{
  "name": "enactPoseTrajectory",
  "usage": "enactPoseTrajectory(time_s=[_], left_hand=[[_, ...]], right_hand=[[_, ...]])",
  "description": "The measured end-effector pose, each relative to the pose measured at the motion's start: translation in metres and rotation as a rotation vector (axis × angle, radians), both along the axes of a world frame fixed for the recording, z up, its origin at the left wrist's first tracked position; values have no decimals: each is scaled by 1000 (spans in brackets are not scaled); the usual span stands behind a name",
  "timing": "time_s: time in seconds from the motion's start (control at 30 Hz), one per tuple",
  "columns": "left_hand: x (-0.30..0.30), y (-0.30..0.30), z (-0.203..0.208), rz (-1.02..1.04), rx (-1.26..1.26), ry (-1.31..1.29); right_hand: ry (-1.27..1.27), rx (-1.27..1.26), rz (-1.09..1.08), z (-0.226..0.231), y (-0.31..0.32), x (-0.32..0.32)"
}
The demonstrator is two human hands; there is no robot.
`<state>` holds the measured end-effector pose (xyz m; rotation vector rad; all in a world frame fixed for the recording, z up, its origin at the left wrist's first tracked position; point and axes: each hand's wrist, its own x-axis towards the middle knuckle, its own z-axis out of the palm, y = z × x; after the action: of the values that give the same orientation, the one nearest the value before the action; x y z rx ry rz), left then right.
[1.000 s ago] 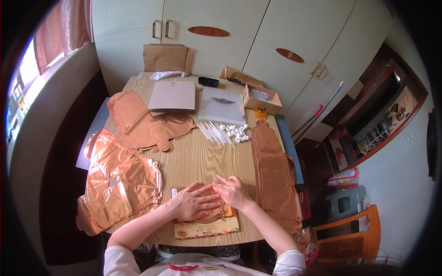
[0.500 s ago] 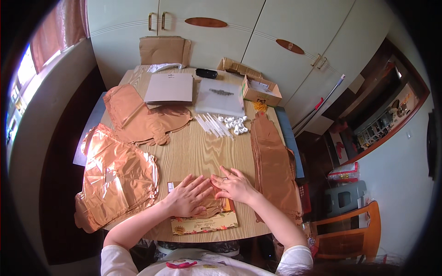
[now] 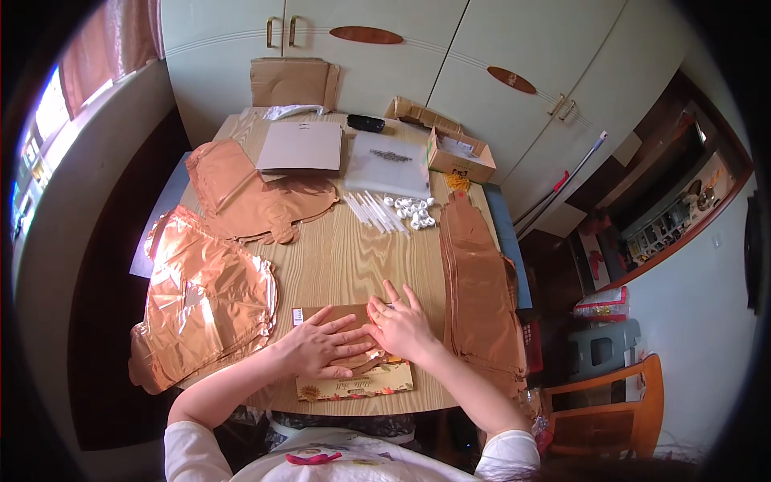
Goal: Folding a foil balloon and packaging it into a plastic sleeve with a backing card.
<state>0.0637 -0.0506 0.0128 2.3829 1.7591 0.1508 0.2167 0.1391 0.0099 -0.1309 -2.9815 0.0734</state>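
A card with printed leaves (image 3: 353,384) lies near the table's front edge, with folded copper foil (image 3: 368,363) on top of it. My left hand (image 3: 321,348) rests flat on the foil and card, fingers spread toward the right. Beside it, my right hand (image 3: 400,328) has its fingers stretched away from me, its thumb side near the left fingertips. Both hands hide much of the foil. To the left lies a shiny, crinkled stack of copper foil balloons (image 3: 213,293). Another long stack of flat foil balloons (image 3: 479,297) lies on the right.
Farther back are more flat foil balloons (image 3: 269,205), a white stack of folded card (image 3: 301,146), clear bags (image 3: 388,169), white sticks (image 3: 373,213) and white plastic cups (image 3: 418,210). An open carton (image 3: 463,157) stands at the far right. A wooden chair (image 3: 602,418) is right of the table.
My left fingers have spread wider, and the left hand has shifted slightly left. My right fingers point farther from me. The view has shifted a little.
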Motion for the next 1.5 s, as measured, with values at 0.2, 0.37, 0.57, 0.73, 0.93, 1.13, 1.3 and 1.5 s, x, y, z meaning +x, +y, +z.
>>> enactPoseTrajectory(time_s=[0.2,0.37,0.57,0.73,0.93,1.13,1.3,1.5], left_hand=[[3,-10,-3,27,-13,-37],[10,-24,3,58,21,-64],[19,-44,11,115,18,-89],[24,-62,21,175,-3,-19],[17,-79,17,294,76,87],[-5,-3,28,398,99,-178],[8,38,-21,366,244,-41],[14,40,-18,334,203,83]], right_hand=[[43,19,-74,-14,-13,11],[-7,59,-75,-19,-13,15],[-31,74,-85,-18,-15,17],[-50,80,-86,-19,-16,19],[-85,45,-100,-19,-16,19],[-201,29,-136,-17,-14,19],[-339,-45,-158,-3,-20,13],[-39,7,-115,-9,-23,27]])
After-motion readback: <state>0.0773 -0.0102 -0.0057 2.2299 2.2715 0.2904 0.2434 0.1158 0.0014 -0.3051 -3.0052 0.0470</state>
